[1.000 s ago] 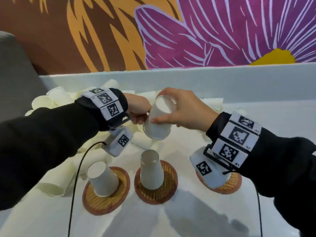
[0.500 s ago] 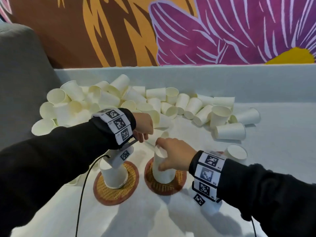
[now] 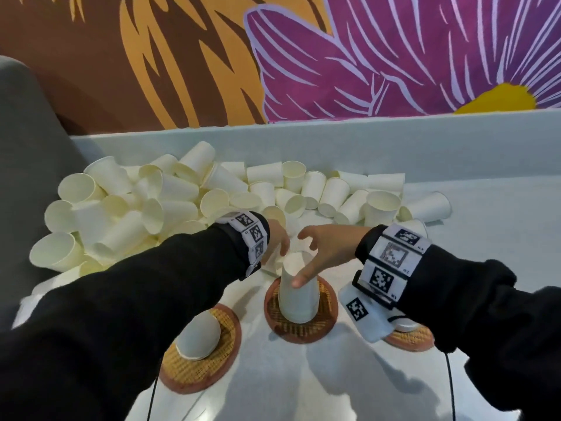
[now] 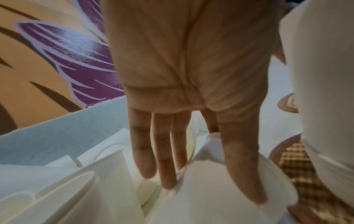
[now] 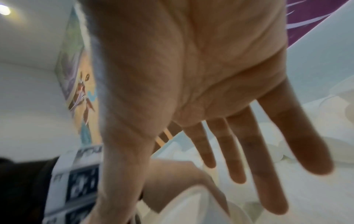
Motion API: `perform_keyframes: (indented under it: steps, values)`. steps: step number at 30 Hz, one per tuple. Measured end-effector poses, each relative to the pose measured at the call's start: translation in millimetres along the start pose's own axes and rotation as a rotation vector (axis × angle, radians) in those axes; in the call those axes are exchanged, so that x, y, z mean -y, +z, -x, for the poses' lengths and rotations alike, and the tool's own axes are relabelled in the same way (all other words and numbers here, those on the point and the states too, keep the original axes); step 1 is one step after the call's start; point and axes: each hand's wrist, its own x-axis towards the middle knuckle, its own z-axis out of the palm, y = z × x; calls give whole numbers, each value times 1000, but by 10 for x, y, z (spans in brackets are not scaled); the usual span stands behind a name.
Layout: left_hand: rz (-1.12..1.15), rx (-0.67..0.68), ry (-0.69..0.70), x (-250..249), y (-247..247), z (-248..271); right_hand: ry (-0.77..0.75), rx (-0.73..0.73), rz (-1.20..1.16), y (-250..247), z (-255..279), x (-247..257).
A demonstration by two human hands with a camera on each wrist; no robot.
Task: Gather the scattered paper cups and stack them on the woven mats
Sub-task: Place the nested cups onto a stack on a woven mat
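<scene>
Right hand point(image 3: 326, 249) has released stacked cups point(image 3: 299, 288)

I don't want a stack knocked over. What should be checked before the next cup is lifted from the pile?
1. Tall stack of white paper cups stands upright on the middle round woven mat: ok.
2. Right hand is free: open, with only the thumb touching the stack: ok.
3. Left hand grips a loose cup: the fingers lie straight on it and are not closed round it: not ok.
4. Upside-down white cup sits squarely on the left woven mat: ok.
5. Right woven mat has room: it is mostly hidden behind the wrist camera: cannot tell.
</scene>
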Motion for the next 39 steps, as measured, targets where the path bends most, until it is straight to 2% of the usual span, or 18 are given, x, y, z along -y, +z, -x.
perform_keyframes:
  steps: [2, 4, 8, 13, 17, 20, 23, 27, 31, 34, 37, 39]
  values:
    - [-13, -28, -3, 35, -1, -49, 4, -47, -55, -139, 10, -59]
    - [26, -70, 0, 91, -140, -40, 29, -158, -96, -258, 3, -156]
    - [426, -273, -17, 295, -601, 137, 91, -330, -199, -407, -102, -334]
    - [741, -339, 51, 414, -944, 247, 1, -485, -358, -419, -295, -290]
    - [787, -331, 65, 399, -910, 276, -38, -648, -489, -455, -381, -297]
    - [812, -325, 71, 389, -824, 252, -29, -627, -491, -492, -386, -332]
    - [876, -367, 28, 374, -750, 191, -17, -598, -405, -523, -378, -349]
    - [1008, -411, 10, 347, -659, 138, -6, -586, -435, -508, -374, -382]
    - [1129, -425, -96, 344, -629, 160, 13, -617, -471, -494, -336, -432]
    - [1182, -547, -213, 439, -678, 239, 56, -586, -323, -522, -281, -491]
    - [1340, -628, -209, 521, -736, 356, 109, -513, -158, -505, -246, -492]
    - [1415, -600, -186, 521, -758, 410, 97, -513, -133, -496, -234, -441]
